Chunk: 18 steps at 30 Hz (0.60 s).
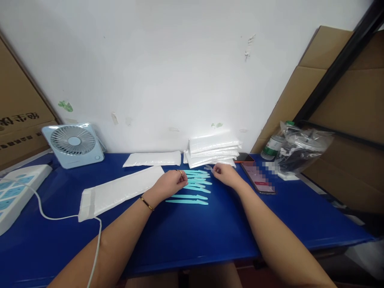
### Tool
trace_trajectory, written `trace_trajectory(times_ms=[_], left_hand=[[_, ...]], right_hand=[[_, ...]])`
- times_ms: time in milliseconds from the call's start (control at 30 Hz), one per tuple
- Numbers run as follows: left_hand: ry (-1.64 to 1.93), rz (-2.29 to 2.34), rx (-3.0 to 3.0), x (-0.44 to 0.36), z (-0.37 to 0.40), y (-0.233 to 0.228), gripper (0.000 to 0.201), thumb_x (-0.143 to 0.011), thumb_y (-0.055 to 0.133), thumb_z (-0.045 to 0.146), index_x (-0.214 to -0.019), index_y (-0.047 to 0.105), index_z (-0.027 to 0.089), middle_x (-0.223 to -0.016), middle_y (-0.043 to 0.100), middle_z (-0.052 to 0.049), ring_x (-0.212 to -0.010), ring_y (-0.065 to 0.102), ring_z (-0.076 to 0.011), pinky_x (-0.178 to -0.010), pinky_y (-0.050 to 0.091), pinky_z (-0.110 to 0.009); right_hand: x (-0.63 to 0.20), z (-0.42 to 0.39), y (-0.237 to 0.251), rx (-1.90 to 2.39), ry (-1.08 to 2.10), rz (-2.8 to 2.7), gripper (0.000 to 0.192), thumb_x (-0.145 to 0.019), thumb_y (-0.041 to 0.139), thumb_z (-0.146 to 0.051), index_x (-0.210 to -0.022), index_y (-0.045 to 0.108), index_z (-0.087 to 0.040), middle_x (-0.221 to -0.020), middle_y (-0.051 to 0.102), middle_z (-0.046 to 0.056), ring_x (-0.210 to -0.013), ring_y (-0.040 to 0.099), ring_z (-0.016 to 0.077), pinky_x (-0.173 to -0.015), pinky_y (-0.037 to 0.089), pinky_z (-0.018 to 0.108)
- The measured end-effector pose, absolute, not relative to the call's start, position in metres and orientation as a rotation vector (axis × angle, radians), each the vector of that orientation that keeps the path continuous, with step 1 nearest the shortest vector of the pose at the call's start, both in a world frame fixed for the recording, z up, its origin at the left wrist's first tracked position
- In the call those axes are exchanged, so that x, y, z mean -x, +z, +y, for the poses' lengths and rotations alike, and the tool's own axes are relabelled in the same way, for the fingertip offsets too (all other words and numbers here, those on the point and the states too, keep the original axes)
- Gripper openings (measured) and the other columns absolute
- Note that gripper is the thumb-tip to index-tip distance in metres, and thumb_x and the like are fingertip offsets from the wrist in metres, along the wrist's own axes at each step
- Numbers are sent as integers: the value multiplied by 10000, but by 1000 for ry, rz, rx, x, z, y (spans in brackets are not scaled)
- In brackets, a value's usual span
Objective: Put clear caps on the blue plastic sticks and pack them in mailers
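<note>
Several slim teal plastic sticks, shaped like eyebrow razors, lie side by side on the blue table. My left hand is over the left ends of the upper ones, thumb and fingers pinched together. Whatever is between those fingertips is hidden. Just right of the row, my right hand pinches a small clear plastic piece, which points left near the tips of the upper sticks. Left of my left hand lies a long white padded packet. A stack of similar white packets stands behind the sticks.
Another white packet lies by the wall. A blue fan and a white power strip are left, with a white cable crossing the table. Right are a phone, a bottle and a clear bag.
</note>
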State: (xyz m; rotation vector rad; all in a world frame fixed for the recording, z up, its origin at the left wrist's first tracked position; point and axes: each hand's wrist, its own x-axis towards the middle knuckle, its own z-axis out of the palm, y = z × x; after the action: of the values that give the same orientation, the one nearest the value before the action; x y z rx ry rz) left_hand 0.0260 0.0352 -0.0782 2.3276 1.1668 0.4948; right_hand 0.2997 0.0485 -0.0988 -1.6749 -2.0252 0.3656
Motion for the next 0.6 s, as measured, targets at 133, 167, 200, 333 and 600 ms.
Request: trace_trajectory(times_ms=[133, 167, 200, 333, 600], left_hand=[[597, 1231, -2319, -20, 42, -78, 198, -808, 497, 374, -801, 587, 198, -739, 614, -26, -661, 548, -168, -548, 361, -261], [603, 1234, -2313, -20, 42, -78, 207, -810, 495, 382, -806, 586, 196, -742, 612, -29, -663, 547, -169, -547, 360, -262], [605, 1235, -2307, -20, 42, -78, 218, -812, 492, 390, -809, 586, 193, -745, 612, -30, -666, 547, -170, -547, 360, -263], [599, 1228, -2291, -21, 41, -78, 237, -816, 485, 403, -822, 588, 189, -748, 615, -31, -665, 547, -169, -549, 364, -262], [548, 1165, -2341, -26, 42, -83, 181, -813, 506, 360, -804, 604, 208, -747, 623, -16, -675, 561, -165, -578, 386, -256]], right_hand=[[-302, 35, -82, 1299, 908, -1904, 285, -791, 573, -423, -891, 645, -166, -716, 628, 23, -583, 555, 129, -537, 424, 235], [-300, 33, -79, 1254, 952, -1895, 304, -778, 591, -437, -893, 654, -164, -713, 627, 22, -584, 550, 127, -534, 423, 234], [-298, 31, -77, 1231, 972, -1891, 309, -765, 606, -442, -884, 664, -163, -706, 625, 20, -583, 545, 126, -535, 421, 235], [-286, 27, -77, 1207, 1008, -1894, 302, -756, 613, -438, -872, 679, -167, -725, 632, 26, -589, 535, 129, -546, 429, 245], [-272, 27, -88, 1172, 879, -2066, 276, -804, 570, -404, -913, 705, -189, -746, 645, 36, -632, 578, 154, -582, 451, 263]])
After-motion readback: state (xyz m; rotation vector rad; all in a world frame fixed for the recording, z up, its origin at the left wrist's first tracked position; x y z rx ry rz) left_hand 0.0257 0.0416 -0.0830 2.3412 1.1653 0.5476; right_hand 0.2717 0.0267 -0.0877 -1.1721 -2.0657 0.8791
